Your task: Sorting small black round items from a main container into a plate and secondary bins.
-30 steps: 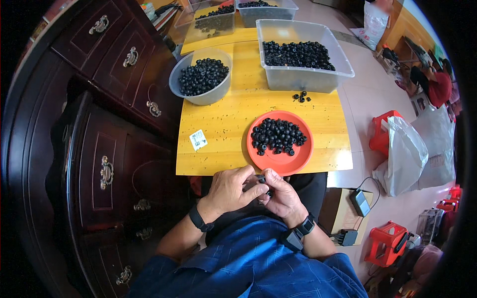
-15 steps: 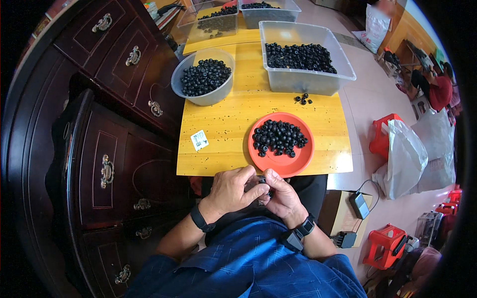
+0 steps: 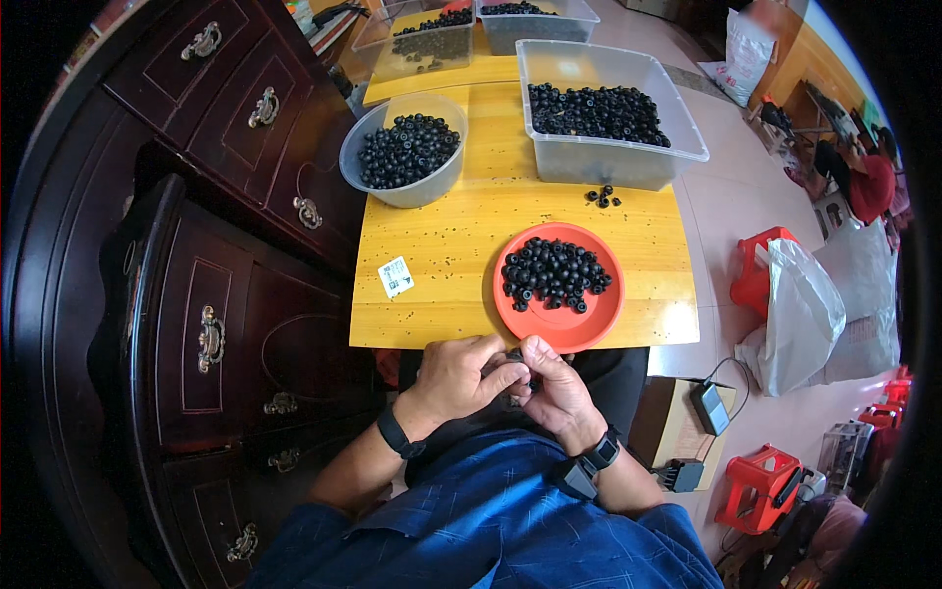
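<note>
Grip: 2 hands meet at the fingertips, pinching 1 small black piece [image 3: 515, 355], partly hidden by the fingers.
Left hand [image 3: 451, 378]: fingers curled, thumb pointing toward the other hand, at the piece.
Right hand [image 3: 557, 393]: thumb and fingers bent in against the same piece.
Piece's place: just beyond the near edge of the yellow table [image 3: 432, 314], near the plate.
Red plate [image 3: 561, 340]: by that edge, holding a heap of black beads [image 3: 554, 270].
Round tub [image 3: 420, 194]: translucent, at the table's left, filled with similar beads.
Rectangular bin [image 3: 603, 169]: translucent, farther back at right, also holding beads.
Loose beads [image 3: 603, 197]: a few, between bin and plate.
White label [image 3: 395, 277]: flat on the table, left of the plate.
Wrists: 1 dark band on each.
</note>
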### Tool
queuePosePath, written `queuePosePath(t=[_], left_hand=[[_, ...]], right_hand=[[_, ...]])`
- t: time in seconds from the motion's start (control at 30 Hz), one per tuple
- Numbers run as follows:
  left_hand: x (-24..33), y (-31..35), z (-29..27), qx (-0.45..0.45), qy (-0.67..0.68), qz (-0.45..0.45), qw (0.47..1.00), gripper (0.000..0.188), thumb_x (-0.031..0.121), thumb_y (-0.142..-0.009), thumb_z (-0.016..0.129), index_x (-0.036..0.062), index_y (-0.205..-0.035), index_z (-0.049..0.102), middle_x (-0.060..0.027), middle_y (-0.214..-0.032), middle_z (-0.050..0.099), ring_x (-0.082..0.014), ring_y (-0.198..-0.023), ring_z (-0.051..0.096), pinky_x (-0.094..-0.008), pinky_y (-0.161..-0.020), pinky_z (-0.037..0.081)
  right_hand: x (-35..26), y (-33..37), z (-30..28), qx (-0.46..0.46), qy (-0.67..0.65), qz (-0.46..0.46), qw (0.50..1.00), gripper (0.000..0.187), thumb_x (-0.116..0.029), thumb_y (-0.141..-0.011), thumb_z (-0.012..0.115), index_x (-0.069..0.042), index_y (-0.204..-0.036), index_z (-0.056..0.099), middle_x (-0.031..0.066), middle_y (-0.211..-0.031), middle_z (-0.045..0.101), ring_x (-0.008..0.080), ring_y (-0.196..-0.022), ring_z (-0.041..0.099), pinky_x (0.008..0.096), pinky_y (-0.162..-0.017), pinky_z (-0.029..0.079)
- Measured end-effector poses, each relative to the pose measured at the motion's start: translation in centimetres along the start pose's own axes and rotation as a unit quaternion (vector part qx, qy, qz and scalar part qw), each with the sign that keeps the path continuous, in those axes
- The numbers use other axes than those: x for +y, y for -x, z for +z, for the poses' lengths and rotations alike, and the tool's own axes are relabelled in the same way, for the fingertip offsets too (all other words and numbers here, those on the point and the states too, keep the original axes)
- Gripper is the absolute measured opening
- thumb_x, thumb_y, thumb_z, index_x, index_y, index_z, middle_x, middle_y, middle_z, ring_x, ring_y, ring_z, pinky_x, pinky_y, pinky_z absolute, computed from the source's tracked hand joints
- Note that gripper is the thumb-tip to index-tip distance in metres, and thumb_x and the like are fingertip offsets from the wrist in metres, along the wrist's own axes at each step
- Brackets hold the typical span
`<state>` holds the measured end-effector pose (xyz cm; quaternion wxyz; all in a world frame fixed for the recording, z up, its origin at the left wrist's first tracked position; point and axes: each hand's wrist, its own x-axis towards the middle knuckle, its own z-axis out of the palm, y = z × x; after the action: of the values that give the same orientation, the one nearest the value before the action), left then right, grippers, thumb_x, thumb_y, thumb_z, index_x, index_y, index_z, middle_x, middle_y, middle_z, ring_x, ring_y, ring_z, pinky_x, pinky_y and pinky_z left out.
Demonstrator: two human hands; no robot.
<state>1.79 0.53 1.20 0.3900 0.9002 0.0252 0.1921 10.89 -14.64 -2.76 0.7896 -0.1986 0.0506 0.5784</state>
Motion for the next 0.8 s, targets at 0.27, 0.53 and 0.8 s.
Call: queuePosePath(t=[0.27,0.53,0.8], left_hand=[[0.8,-0.9,-1.2,-0.015,-0.033,-0.024,0.999,0.042,0.042,-0.084,0.077,0.0055,-0.078,0.056,-0.0083,-0.066,0.062,-0.0248,-0.057,0.062,-0.0354,-0.052,0.046],[0.6,-0.9,-0.9,-0.038,-0.050,-0.033,0.997,0.041,0.043,-0.085,0.075,0.0054,-0.079,0.058,-0.0100,-0.069,0.065,-0.0279,-0.062,0.066,-0.0380,-0.055,0.049],[0.9,-1.3,-1.1,-0.044,-0.055,-0.033,0.997,0.042,0.043,-0.086,0.074,0.0051,-0.080,0.058,-0.0105,-0.071,0.066,-0.0290,-0.064,0.067,-0.0381,-0.057,0.050]], right_hand=[[-0.2,0.1,1.1,0.021,0.011,0.006,1.000,0.011,-0.020,-0.097,0.065,-0.012,-0.090,0.061,-0.0020,-0.083,0.060,0.0066,-0.068,0.053,0.0204,-0.057,0.041],[0.0,-0.2,0.1,0.001,0.005,-0.001,1.000,0.010,-0.018,-0.098,0.063,-0.011,-0.091,0.061,-0.0027,-0.078,0.056,0.0067,-0.067,0.052,0.0205,-0.056,0.042],[-0.2,-0.2,0.1,-0.004,0.027,-0.010,1.000,0.011,-0.017,-0.099,0.061,-0.011,-0.091,0.060,-0.0033,-0.076,0.055,0.0059,-0.065,0.051,0.0197,-0.055,0.042]])
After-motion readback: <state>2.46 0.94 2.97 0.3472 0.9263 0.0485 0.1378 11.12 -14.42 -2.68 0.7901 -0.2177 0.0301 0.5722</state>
